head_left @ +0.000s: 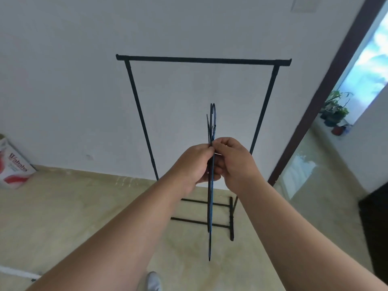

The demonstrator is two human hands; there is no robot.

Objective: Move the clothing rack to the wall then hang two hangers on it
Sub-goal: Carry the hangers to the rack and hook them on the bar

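Observation:
A black clothing rack [201, 60] stands against the white wall, its top bar bare. In front of it I hold two thin dark hangers [211, 206] edge-on, pressed together, their hooks pointing up below the bar. My left hand [195, 164] and my right hand [233, 162] both pinch the hangers near their necks, fingers touching each other. The hangers' lower ends hang down between my forearms.
A white and red bag [14, 164] leans on the wall at the left. A dark door frame [327, 89] rises right of the rack, with potted plants [336, 112] on a sill beyond. A dark cabinet [375, 227] sits at the far right. My shoe [154, 281] shows below.

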